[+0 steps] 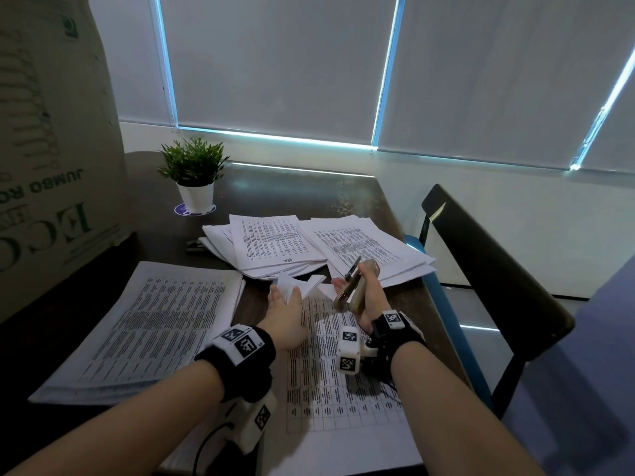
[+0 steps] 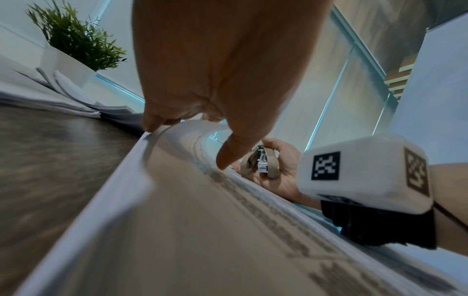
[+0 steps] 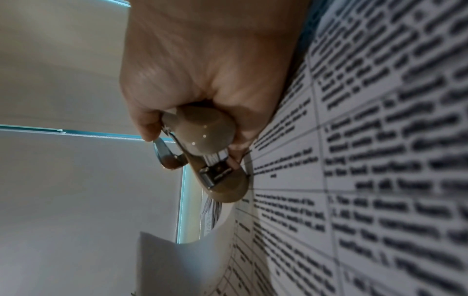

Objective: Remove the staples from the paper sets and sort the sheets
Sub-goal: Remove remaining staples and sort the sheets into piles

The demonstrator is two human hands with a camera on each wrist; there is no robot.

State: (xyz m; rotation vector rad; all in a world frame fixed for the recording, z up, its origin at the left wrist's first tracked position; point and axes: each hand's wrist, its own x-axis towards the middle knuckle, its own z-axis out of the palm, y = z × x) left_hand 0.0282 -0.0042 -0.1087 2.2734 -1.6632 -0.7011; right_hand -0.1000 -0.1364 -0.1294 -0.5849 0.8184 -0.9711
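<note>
Cardboard box (image 1: 51, 132) far left of my fingers, then a flat stack of printed sheets (image 1: 147, 324), presumably the sorted pile, well left of them. Potted plant (image 1: 192, 173) and fanned paper sets (image 1: 275, 245) lie beyond my fingertips, likely still waiting. Left hand (image 1: 285, 304): fingers straight, curling up the top corner of the paper set (image 1: 343, 389) under my wrists, I judge to expose the staple; the corner rests against those fingers. Right hand (image 1: 369, 297): fingers wrapped tight around the beige staple remover (image 1: 354, 286), poised just right of the lifted corner. Staple itself: cannot make it out. Chair (image 1: 488, 269) stands right of both hands.
</note>
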